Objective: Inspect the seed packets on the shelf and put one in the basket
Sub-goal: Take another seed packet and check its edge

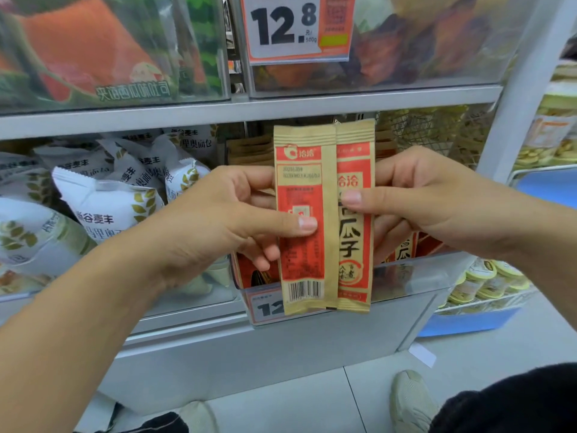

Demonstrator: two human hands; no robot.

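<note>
two seed packets held up at the shelf

white bread bags [103, 201] at 9 o'clock; left hand [218, 220] pinches the barcode-side packet [304, 220], right hand [431, 204] pinches the front-side packet [356, 232] touching it, before a clear bin [412, 276] of more packets.

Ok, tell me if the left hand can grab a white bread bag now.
Probably not yet: the left hand is pinching a seed packet. The white bread bags sit close beside it, unobstructed, once it lets go.

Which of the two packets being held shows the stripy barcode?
The packet in the left hand, the left packet: its barcode sits near the bottom. The right packet shows big black characters instead.
</note>
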